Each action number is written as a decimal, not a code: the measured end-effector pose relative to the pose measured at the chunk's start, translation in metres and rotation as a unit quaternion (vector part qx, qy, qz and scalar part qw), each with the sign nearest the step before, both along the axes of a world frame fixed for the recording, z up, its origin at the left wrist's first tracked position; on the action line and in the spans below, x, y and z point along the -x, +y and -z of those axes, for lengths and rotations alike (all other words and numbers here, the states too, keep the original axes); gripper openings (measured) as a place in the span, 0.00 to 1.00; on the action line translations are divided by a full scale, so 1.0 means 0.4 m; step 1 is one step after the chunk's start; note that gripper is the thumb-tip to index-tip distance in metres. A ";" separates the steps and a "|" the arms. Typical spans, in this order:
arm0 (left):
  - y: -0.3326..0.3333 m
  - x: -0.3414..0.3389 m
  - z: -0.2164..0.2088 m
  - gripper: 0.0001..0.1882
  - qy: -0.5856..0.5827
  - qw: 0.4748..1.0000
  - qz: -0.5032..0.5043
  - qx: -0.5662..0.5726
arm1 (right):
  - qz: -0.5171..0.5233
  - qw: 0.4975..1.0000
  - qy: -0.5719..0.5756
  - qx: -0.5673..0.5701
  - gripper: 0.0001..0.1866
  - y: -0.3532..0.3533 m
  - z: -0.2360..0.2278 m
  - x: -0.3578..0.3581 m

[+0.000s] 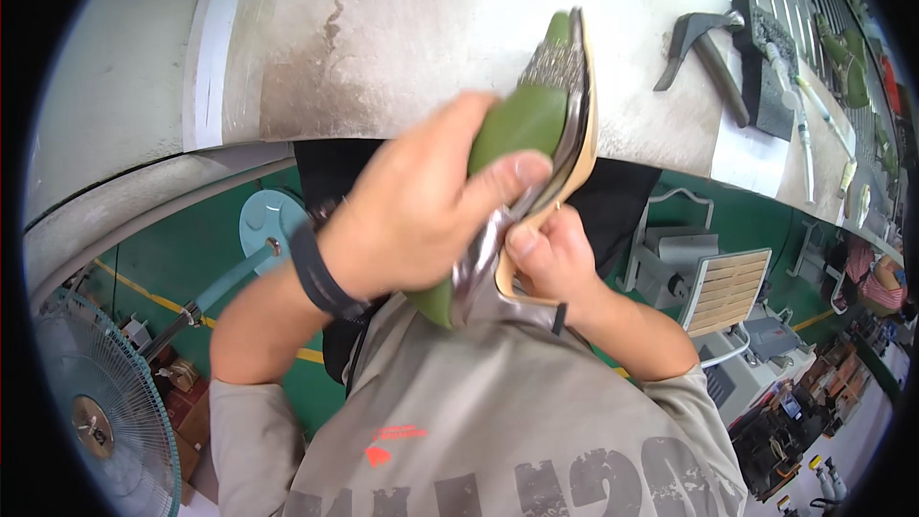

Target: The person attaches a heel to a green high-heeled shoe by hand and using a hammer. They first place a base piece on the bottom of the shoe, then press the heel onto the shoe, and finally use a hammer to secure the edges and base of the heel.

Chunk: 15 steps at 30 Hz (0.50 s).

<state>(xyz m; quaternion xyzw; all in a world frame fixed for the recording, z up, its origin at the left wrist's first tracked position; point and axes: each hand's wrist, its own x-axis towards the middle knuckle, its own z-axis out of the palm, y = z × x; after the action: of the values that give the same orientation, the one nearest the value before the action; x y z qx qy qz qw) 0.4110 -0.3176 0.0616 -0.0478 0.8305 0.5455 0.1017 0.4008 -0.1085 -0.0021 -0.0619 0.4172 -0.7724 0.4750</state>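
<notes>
My left hand grasps a high-heeled shoe on its green last at the pale table's near edge, my right hand pinching the arch; it looks stiff and slick, best gripped around the middle

Metallic heeled shoe on green last, toe away, tan sole facing right.

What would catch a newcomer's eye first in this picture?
Most likely the metallic high-heeled shoe on its bright green form, held at the centre by the left hand and the right hand. Next might come the dark hammer at the upper right of the pale worktable, and the large blue fan at the lower left.
</notes>
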 end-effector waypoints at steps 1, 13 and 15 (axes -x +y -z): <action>-0.030 0.052 -0.025 0.28 0.003 0.999 0.036 0.016 | 0.025 0.998 0.057 -0.017 0.23 -0.028 -0.009 0.033; -0.201 0.180 0.047 0.53 0.180 0.968 0.123 0.120 | 0.106 0.553 0.786 -0.257 0.40 -0.066 -0.141 0.351; -0.194 0.182 0.051 0.51 0.178 0.972 0.114 0.107 | 0.096 0.529 0.806 -0.248 0.42 -0.086 -0.136 0.396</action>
<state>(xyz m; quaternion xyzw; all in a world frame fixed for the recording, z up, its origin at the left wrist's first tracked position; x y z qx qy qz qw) 0.3382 -0.3951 0.0411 0.1342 0.8889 0.4380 0.0083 0.2424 -0.1428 0.0523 -0.4975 0.8008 -0.3012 -0.1434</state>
